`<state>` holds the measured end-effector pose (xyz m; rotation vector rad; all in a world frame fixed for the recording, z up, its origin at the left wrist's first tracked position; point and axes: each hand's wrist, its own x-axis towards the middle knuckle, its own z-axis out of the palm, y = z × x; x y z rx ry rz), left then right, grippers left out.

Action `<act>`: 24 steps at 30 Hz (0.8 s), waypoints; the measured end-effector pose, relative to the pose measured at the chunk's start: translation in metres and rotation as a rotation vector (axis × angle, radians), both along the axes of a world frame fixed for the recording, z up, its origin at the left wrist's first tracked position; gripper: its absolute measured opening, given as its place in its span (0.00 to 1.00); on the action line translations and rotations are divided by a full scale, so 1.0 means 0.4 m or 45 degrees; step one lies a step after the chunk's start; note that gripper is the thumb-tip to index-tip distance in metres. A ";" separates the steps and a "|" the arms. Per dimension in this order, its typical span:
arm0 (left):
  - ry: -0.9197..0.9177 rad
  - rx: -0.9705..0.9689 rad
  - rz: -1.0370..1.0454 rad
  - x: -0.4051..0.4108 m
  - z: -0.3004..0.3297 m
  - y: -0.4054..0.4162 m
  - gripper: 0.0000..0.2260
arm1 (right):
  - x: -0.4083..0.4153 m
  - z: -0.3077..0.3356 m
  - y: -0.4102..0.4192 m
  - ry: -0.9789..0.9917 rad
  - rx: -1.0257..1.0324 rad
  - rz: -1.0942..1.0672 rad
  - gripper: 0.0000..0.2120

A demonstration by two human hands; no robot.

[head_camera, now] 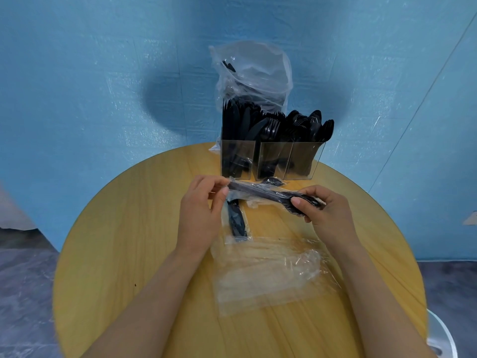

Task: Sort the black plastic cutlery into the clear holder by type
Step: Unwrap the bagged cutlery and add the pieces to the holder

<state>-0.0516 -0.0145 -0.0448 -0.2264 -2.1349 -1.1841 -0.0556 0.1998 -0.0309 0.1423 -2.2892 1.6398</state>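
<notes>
Over a round, yellow wood-grain counter (124, 241), a black plastic spoon in a clear wrapper (268, 193), held level between both hands, just in front of the holder. Left hand (200, 215) at the handle end, fingers (222, 188) pinching the wrapper's tip. Right hand (327, 210) at the bowl end, thumb on top and fingers curled beneath, grasping the wrapped bowl.

Behind, at the counter's far edge, a clear acrylic three-compartment holder (271, 160), upright. Left compartment packed with black plastic knives (233, 122), middle with black plastic forks (272, 126), right with black plastic spoons (313, 126), handles down.

Under the left hand, flat on the counter, another wrapped black cutlery piece (236, 219), lengthwise toward the viewer; type hard to tell. Just beside the holder's base, a small dark piece in wrapping (272, 181), mostly hidden behind the held spoon.

Nearer the viewer, between the forearms, a loose heap of empty clear plastic wrappers (265, 272). Behind the holder, against a blue wall (90, 73), a tall crumpled clear plastic bag (254, 73) with a few dark pieces inside.
</notes>
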 end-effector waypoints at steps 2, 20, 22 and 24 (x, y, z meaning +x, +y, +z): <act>-0.056 0.043 0.002 -0.001 -0.003 -0.002 0.06 | 0.001 0.001 -0.001 0.008 -0.004 0.019 0.07; -0.363 0.454 -0.327 0.005 0.004 0.024 0.05 | -0.012 -0.016 -0.006 0.160 0.191 -0.169 0.07; -0.354 0.456 -0.320 0.004 0.005 0.025 0.05 | -0.006 -0.013 -0.016 0.178 0.216 -0.133 0.08; -0.340 0.510 -0.308 0.004 0.007 0.023 0.06 | -0.004 -0.012 -0.022 0.177 0.216 -0.096 0.08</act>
